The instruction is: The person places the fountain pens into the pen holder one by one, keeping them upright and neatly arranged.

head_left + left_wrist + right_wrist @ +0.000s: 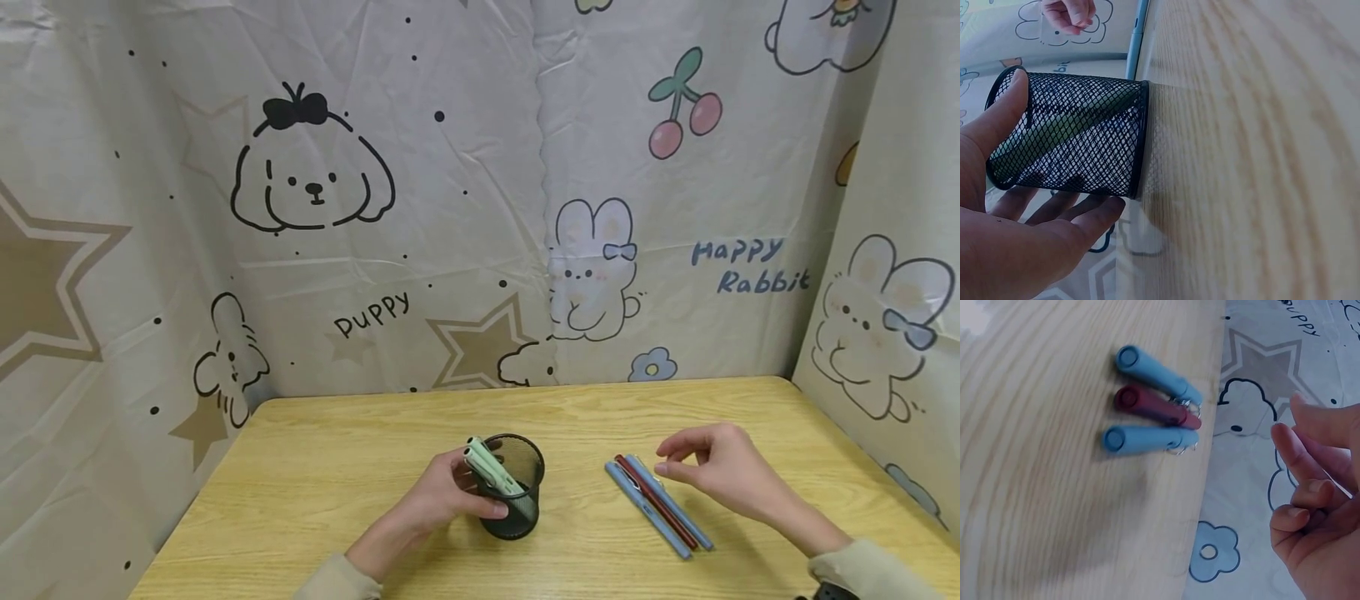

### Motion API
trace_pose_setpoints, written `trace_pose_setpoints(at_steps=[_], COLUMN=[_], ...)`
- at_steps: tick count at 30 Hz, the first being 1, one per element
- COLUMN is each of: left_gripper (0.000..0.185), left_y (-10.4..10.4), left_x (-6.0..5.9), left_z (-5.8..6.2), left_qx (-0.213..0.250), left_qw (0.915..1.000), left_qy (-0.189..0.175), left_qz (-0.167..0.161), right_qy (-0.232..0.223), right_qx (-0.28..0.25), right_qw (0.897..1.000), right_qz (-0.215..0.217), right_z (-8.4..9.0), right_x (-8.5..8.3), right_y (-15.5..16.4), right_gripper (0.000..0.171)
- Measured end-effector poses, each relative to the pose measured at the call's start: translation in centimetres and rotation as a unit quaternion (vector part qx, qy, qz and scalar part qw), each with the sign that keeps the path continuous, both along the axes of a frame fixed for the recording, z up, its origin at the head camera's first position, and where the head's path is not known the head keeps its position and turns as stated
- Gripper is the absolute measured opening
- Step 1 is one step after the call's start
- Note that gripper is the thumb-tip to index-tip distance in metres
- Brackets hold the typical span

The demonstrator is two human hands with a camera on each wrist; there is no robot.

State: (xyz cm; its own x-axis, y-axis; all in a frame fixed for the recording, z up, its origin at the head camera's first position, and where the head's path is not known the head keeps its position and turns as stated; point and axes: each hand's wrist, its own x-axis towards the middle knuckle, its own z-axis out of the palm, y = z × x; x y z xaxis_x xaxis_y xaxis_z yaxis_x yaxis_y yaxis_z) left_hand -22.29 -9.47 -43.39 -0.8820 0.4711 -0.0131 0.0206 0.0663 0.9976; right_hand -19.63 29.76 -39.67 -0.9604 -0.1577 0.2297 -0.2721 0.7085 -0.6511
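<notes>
A black mesh pen cup stands upright on the table, with pale green pens leaning inside toward its left rim. My left hand holds the cup from the left; in the left wrist view the thumb lies along its side near the rim and the other fingers bend around the opposite side. To the right, a dark red pen lies between two blue pens, side by side and slanting. Nothing is in my right hand, which hovers just right of the pens' far ends, fingers loosely bent, thumb and index fingertips apart.
The light wooden table ends at a cloth backdrop printed with cartoon animals, which also hangs along the left and right sides. A dark watch sits at my right sleeve.
</notes>
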Motion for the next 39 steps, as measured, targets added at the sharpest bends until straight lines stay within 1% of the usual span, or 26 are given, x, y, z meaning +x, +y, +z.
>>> trace_pose_setpoints(at_steps=[4, 7, 21, 25, 32, 35, 39], left_gripper=[0.078, 0.078, 0.080, 0.079, 0.080, 0.079, 0.080], left_y=[0.0, 0.0, 0.0, 0.0, 0.0, 0.0, 0.0], left_x=[0.1, 0.1, -0.1, -0.1, -0.1, -0.1, -0.1], left_z=[0.1, 0.1, -0.3, -0.3, -0.2, -0.2, -0.2], left_qx=[-0.002, -0.001, 0.006, 0.004, 0.005, 0.006, 0.007], left_qw=[1.0000, 1.0000, 1.0000, 1.0000, 1.0000, 1.0000, 1.0000], left_qy=[0.001, 0.003, 0.000, -0.001, -0.002, -0.003, -0.003], left_qz=[0.000, -0.004, -0.004, -0.001, -0.001, -0.001, -0.002], right_qy=[-0.021, -0.030, -0.027, -0.042, -0.071, -0.077, -0.086], right_qx=[0.021, 0.033, 0.053, 0.052, 0.042, 0.038, 0.032], right_qw=[0.999, 0.998, 0.996, 0.994, 0.986, 0.984, 0.983], right_qz=[0.021, 0.033, 0.069, 0.089, 0.143, 0.155, 0.160], right_z=[-0.4, -0.7, -1.4, -1.5, -2.0, -2.3, -2.8], right_x=[-0.2, -0.3, -0.7, -0.9, -1.5, -1.7, -1.8], right_y=[0.8, 1.3, 2.3, 2.6, 3.1, 3.3, 3.4], right_gripper=[0.016, 0.016, 0.020, 0.021, 0.026, 0.026, 0.024])
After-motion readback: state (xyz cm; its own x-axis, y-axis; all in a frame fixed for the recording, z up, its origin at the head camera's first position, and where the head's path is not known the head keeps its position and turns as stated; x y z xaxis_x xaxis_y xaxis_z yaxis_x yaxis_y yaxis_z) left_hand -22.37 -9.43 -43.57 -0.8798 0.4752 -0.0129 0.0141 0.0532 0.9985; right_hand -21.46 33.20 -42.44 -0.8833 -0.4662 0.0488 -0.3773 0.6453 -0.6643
